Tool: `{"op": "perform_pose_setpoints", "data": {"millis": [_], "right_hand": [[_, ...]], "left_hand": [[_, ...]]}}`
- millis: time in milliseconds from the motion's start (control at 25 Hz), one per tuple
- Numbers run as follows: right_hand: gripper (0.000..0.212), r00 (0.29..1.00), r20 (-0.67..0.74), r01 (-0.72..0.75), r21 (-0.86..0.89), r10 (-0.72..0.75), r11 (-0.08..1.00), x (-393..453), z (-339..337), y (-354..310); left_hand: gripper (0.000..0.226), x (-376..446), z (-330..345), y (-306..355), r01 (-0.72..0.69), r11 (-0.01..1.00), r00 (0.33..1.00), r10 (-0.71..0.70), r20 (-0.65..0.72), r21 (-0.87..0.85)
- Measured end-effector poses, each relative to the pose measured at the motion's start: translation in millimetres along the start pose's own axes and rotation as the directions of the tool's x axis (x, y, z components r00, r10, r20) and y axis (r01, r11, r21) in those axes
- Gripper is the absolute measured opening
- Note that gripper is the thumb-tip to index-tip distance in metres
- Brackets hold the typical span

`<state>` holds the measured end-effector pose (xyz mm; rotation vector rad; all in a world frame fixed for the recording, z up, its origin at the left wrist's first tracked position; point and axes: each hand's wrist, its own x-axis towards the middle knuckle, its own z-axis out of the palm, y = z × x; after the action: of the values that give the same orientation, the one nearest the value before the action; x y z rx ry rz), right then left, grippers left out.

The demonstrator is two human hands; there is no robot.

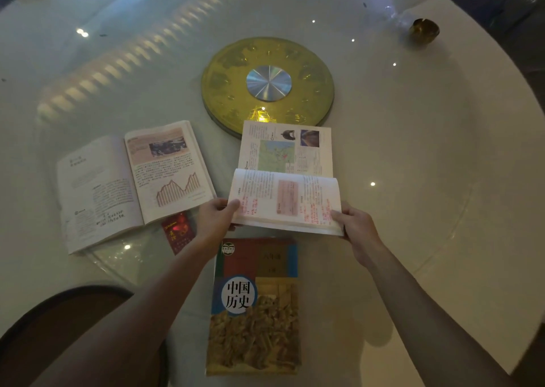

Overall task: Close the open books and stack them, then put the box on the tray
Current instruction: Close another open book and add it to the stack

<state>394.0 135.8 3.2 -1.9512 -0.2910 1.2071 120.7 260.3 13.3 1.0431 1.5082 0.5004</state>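
Observation:
An open book (pixel 286 177) lies in the middle of the table, its near half lifted off the surface. My left hand (pixel 216 217) grips that half at its left corner and my right hand (pixel 352 224) grips its right corner. A second open book (pixel 132 183) lies flat to the left, showing a chart page. A closed book (pixel 255 307) with a colourful cover lies nearest me. A small red box (pixel 178 231) sits between the left book and my left wrist. The round golden tray (pixel 267 87) lies beyond the books, its near rim under the held book.
The table (pixel 413 150) is round, white and glossy with a glass turntable. A small golden cup (pixel 423 31) and a clear glass piece (pixel 396 15) stand at the far right. A dark chair back (pixel 59 313) is at the lower left.

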Motion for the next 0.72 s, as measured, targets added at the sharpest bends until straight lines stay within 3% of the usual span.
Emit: {"op": "perform_pose_setpoints", "data": {"millis": [160, 320, 520, 640, 720], "right_hand": [[0.036, 0.997, -0.070, 0.036, 0.077, -0.031, 0.996, -41, -16, 4], [0.005, 0.994, -0.095, 0.066, 0.183, -0.049, 0.981, -68, -32, 9], [0.034, 0.997, 0.035, 0.047, 0.395, -0.066, 0.917, -62, -46, -13], [0.035, 0.994, 0.105, 0.005, 0.330, -0.042, 0.944, -28, -44, -26], [0.032, 0.997, 0.060, 0.045, 0.113, -0.052, 0.993, -3, -40, -31]], "left_hand": [[0.016, -26, -3, 4, 0.040, 0.996, 0.997, -0.035, 0.069, -0.084], [0.027, -44, -1, 10, 0.051, 0.984, 0.990, -0.028, 0.136, -0.172], [0.046, -50, 31, 37, 0.152, 0.897, 0.964, -0.043, 0.261, -0.415], [0.052, -48, 63, 35, 0.235, 0.905, 0.937, -0.113, 0.331, -0.355], [0.055, -49, 89, 28, 0.318, 0.920, 0.906, -0.225, 0.358, -0.227]]}}
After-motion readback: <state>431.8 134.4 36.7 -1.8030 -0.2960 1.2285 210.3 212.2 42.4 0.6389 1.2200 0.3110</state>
